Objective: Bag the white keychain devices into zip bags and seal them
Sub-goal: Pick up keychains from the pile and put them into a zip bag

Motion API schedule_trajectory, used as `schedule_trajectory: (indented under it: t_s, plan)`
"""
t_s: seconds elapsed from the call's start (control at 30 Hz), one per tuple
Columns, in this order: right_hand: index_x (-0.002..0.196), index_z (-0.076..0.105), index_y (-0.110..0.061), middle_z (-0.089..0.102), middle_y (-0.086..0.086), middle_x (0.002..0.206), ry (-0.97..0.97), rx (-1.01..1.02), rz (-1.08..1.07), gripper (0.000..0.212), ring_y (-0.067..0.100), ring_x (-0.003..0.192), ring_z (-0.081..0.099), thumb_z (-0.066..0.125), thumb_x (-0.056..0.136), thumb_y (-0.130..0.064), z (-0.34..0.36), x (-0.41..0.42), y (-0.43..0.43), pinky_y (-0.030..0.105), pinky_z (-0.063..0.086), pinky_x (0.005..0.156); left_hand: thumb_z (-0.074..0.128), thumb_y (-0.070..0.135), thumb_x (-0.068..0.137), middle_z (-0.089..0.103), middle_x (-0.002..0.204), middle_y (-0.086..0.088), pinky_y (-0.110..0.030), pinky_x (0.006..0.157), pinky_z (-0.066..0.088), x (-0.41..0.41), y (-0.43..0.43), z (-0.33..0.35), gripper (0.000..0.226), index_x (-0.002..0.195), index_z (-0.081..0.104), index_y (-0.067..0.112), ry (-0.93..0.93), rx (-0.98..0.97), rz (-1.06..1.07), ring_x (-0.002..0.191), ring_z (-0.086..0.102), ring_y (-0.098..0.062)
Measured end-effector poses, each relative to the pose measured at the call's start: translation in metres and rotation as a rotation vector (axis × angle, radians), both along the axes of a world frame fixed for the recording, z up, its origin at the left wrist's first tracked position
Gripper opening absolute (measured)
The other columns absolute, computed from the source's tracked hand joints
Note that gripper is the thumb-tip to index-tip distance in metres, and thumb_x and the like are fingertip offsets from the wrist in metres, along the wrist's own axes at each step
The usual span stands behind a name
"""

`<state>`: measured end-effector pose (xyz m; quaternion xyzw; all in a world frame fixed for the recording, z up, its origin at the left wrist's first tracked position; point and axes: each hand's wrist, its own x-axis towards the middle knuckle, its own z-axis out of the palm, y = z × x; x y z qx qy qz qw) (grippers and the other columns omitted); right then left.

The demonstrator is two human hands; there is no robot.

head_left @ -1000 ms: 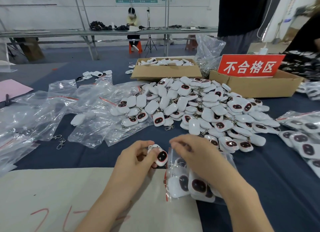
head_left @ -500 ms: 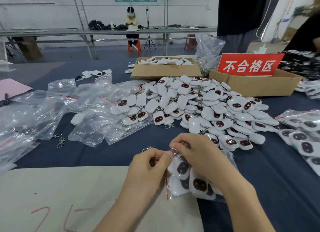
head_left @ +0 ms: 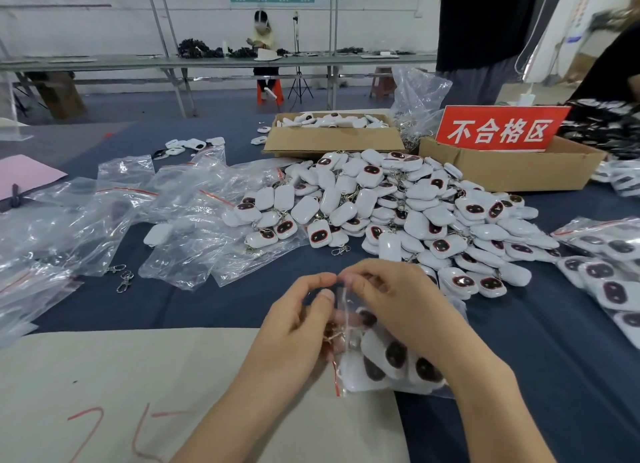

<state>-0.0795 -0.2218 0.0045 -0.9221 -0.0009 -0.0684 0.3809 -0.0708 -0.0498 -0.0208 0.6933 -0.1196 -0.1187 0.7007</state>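
- Lower centre: the left hand (head_left: 294, 327) and right hand (head_left: 398, 303) meet at the fingertips, each pinching the mouth of a bag (head_left: 349, 376); its red zip strip runs down its left edge
- The bag holds several white devices (head_left: 384, 355), dark faces up; it lies partly on a beige sheet (head_left: 138, 376), partly on blue cloth (head_left: 554, 376)
- Centre: a pile (head_left: 398, 206) of loose devices; left of it, empty bags (head_left: 86, 220)
- Upper centre: a box (head_left: 332, 140) of devices; upper right, a second box (head_left: 512, 171) with a red sign (head_left: 498, 128)

Left hand (head_left: 294, 324) and right hand (head_left: 398, 303), fingers curled, meet fingertip to fingertip, pinching the top of the zip bag (head_left: 346, 379).
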Motion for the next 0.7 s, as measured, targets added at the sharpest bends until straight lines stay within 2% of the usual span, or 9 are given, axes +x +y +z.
schedule_trajectory:
  t_s: [0.1,0.2,0.27,0.33,0.4,0.43,0.47,0.57,0.7]
  plan:
    - [0.109,0.067,-0.043,0.072,-0.022,0.09,-0.208,0.234,-0.156,0.017,-0.009,0.086,0.064,0.053,0.099,-0.039,0.006,-0.001,-0.006,0.008,0.048,0.069,0.047,0.014,0.106,0.077,0.084,-0.012,-0.025,0.053,0.052,0.008,0.003,-0.003,0.02,0.111,0.065,0.021,0.038,-0.051,0.136,0.059,0.063,-0.017]
    - [0.106,0.069,-0.036,0.074,-0.014,0.09,-0.424,0.582,-0.317,0.021,0.0,0.08,0.067,0.05,0.103,-0.028,0.014,-0.001,-0.014,0.011,0.05,0.068,0.046,0.009,0.105,0.077,0.085,-0.007,-0.026,0.057,0.056,0.019,0.011,-0.007,0.022,0.108,0.066,0.017,0.005,-0.032,0.228,0.063,0.066,-0.018]
    - [0.106,0.072,-0.029,0.075,-0.006,0.089,-0.458,0.817,-0.391,0.023,0.007,0.077,0.068,0.049,0.104,-0.025,0.017,-0.002,-0.018,0.018,0.054,0.067,0.045,0.009,0.104,0.077,0.086,0.0,-0.024,0.06,0.055,0.023,0.016,-0.01,0.025,0.107,0.066,0.023,-0.079,0.068,0.276,0.068,0.069,-0.014]
    - [0.105,0.074,-0.025,0.074,-0.003,0.085,-0.437,1.062,-0.435,0.022,0.01,0.073,0.067,0.051,0.104,-0.025,0.019,-0.003,-0.022,0.02,0.055,0.065,0.046,0.012,0.103,0.076,0.089,0.012,-0.019,0.07,0.052,0.026,0.02,-0.014,0.028,0.104,0.065,0.033,-0.209,0.22,0.327,0.078,0.069,-0.005]
    - [0.104,0.074,-0.023,0.072,-0.002,0.08,-0.407,1.271,-0.477,0.019,0.011,0.067,0.065,0.056,0.102,-0.025,0.02,-0.003,-0.026,0.021,0.055,0.061,0.049,0.017,0.102,0.072,0.093,0.02,-0.018,0.079,0.049,0.028,0.023,-0.016,0.025,0.104,0.063,0.039,-0.328,0.379,0.368,0.085,0.063,0.001]
    - [0.104,0.074,-0.022,0.071,-0.003,0.078,-0.393,1.355,-0.499,0.017,0.011,0.065,0.064,0.058,0.1,-0.025,0.02,-0.002,-0.029,0.021,0.055,0.06,0.05,0.018,0.101,0.068,0.098,0.021,-0.021,0.085,0.048,0.029,0.024,-0.016,0.025,0.108,0.061,0.039,-0.383,0.462,0.376,0.089,0.059,0.0]
    - [0.106,0.073,-0.021,0.07,-0.004,0.076,-0.381,1.429,-0.519,0.016,0.01,0.063,0.062,0.06,0.099,-0.025,0.02,-0.002,-0.031,0.021,0.054,0.059,0.051,0.017,0.101,0.064,0.108,0.018,-0.026,0.092,0.045,0.031,0.023,-0.016,0.025,0.115,0.061,0.035,-0.435,0.548,0.374,0.099,0.055,-0.007]
    - [0.109,0.072,-0.021,0.067,-0.006,0.074,-0.365,1.616,-0.543,0.016,0.01,0.059,0.058,0.063,0.096,-0.025,0.017,-0.001,-0.037,0.021,0.053,0.058,0.053,0.017,0.1,0.053,0.138,-0.007,-0.04,0.112,0.031,0.044,0.019,-0.016,0.034,0.134,0.057,0.015,-0.564,0.846,0.391,0.132,0.039,-0.026]
    - [0.106,0.074,-0.023,0.064,-0.006,0.077,-0.336,1.798,-0.528,0.015,0.011,0.057,0.056,0.065,0.094,-0.023,0.012,-0.001,-0.044,0.022,0.051,0.058,0.043,0.033,0.104,0.026,0.161,-0.02,-0.053,0.123,0.013,0.066,0.01,-0.014,0.051,0.151,0.038,0.014,-0.489,1.069,0.4,0.151,0.015,-0.038]
